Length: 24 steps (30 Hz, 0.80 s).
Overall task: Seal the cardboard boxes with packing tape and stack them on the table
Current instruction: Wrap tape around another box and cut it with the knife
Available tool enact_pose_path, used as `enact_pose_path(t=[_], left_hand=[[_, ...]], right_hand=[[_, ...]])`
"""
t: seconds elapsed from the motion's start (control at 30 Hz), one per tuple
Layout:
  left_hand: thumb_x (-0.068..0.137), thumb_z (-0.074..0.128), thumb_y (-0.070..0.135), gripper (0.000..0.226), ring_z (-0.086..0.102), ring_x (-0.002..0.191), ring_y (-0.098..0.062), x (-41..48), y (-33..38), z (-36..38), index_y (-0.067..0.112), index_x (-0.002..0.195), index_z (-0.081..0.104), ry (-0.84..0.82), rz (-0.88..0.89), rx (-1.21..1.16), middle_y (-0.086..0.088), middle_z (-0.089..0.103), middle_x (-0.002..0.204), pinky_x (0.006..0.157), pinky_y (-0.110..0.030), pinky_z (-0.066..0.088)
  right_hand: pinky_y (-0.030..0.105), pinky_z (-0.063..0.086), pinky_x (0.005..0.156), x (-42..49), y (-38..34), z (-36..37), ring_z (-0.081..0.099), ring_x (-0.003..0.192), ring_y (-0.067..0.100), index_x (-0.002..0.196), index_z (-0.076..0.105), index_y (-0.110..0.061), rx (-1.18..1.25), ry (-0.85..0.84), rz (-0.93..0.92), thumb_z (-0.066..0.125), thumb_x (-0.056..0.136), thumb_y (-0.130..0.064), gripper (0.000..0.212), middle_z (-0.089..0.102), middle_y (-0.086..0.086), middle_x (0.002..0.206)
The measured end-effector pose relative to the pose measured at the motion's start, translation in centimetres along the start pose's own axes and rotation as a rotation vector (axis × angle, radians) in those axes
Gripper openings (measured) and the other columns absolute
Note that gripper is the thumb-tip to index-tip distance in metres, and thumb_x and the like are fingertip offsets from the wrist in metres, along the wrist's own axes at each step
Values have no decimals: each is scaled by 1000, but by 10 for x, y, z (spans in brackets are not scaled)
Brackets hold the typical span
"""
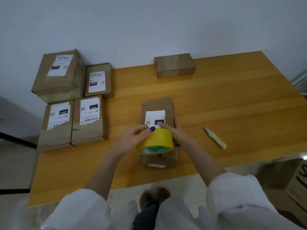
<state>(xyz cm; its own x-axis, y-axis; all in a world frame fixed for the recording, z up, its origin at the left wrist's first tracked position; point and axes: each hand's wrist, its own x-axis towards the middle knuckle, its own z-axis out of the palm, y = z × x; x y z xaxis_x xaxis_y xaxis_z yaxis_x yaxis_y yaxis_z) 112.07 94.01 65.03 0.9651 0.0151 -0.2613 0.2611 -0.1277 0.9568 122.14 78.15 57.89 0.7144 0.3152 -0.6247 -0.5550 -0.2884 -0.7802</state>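
Yellow tape roll [155, 141], glossy, with a green-and-white printed core, sits right on top of the cardboard box [157, 107] in the middle of the wooden table [224, 100]. The left hand [133, 137] grips the roll from the side, thumb with a dark blue nail laid over the top. The right hand [173, 131] holds the box, thumb on the white shipping label and fingers curled round the right edge, as far as I can tell. The box's near end looks pretty crumpled, and the roll hides most of it.

Off to the right, well apart from the box, lies a slim pale cutter [215, 137] with a bit of blade showing. At the far edge there's a small plain box [174, 65]. On the left, four labelled boxes [73, 103] huddle together, touching, the back-left one being the tallest. The table's grain is smooth and orange-ish. White sleeves [232, 196] fill the bottom, and another carton [295, 181] stands on the floor at right.
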Motion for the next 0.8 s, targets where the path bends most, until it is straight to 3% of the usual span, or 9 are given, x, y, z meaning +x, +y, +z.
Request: enact_pose_path(t=[0.1, 0.2, 0.27, 0.33, 0.4, 0.53, 0.63, 0.73, 0.8], left_hand=[[83, 59, 44, 48, 63, 82, -26, 4, 1, 10, -1, 99, 66, 10, -25, 3, -25, 65, 99, 74, -38, 50], [90, 56, 33, 22, 67, 70, -12, 3, -5, 13, 16, 88, 69, 41, -94, -13, -1, 72, 80, 63, -24, 53], [93, 53, 27, 21, 65, 65, -10, 3, -10, 14, 15, 84, 68, 66, -93, 0, 0, 71, 76, 58, -21, 51], [91, 58, 31, 31, 63, 65, -17, 3, -11, 17, 3, 83, 69, 84, -84, 6, -12, 67, 79, 57, -23, 50], [83, 64, 42, 44, 62, 64, -18, 3, -10, 22, -3, 81, 68, 81, -71, -3, -11, 67, 75, 56, -24, 47], [80, 68, 40, 26, 66, 63, -6, 3, -6, 33, 14, 79, 71, 65, -69, 21, 7, 72, 74, 54, -18, 49], [76, 64, 47, 38, 67, 68, -10, 7, 0, 33, 10, 81, 73, 44, -59, 119, 9, 73, 79, 59, -28, 51], [77, 62, 54, 47, 63, 61, -18, 12, 6, 31, 8, 72, 71, 53, -29, 325, -2, 71, 73, 57, -34, 48], [82, 59, 55, 44, 66, 65, -23, 12, 11, 29, 13, 78, 74, 71, -41, 448, -8, 72, 75, 61, -42, 52]], right_hand=[[48, 51, 95, 8, 10, 7, 61, 112, 25, 151, 25, -27, 132, 94, 1, 86, 56, -56, 116, 59, 3, 132], [48, 48, 99, 13, 18, 10, 58, 118, 24, 148, 33, -31, 43, 211, -23, 69, 43, -81, 122, 58, 0, 134], [49, 44, 102, 7, 25, 10, 53, 124, 25, 148, 34, -28, 26, 241, -52, 61, 60, -80, 106, 52, 2, 141], [48, 45, 102, 1, 36, 10, 53, 123, 25, 146, 39, -23, 95, 266, -60, 58, 81, -66, 80, 52, 4, 140], [45, 50, 96, -6, 46, 11, 61, 111, 22, 135, 54, -21, 133, 313, -90, 55, 88, -58, 60, 64, 4, 125], [33, 54, 68, -19, 53, 11, 69, 81, 19, 99, 74, -16, 106, 421, -203, 55, 92, -51, 40, 73, 0, 82], [35, 54, 66, -21, 49, 11, 68, 78, 17, 99, 73, -20, -91, 427, -237, 48, 94, -55, 43, 72, -2, 81], [35, 52, 69, -21, 45, 8, 64, 85, 20, 100, 69, -23, -424, 499, -182, 38, 94, -64, 52, 67, 1, 91], [33, 47, 70, -21, 44, 7, 61, 92, 24, 100, 67, -21, -567, 550, -162, 32, 95, -65, 57, 64, 4, 98]])
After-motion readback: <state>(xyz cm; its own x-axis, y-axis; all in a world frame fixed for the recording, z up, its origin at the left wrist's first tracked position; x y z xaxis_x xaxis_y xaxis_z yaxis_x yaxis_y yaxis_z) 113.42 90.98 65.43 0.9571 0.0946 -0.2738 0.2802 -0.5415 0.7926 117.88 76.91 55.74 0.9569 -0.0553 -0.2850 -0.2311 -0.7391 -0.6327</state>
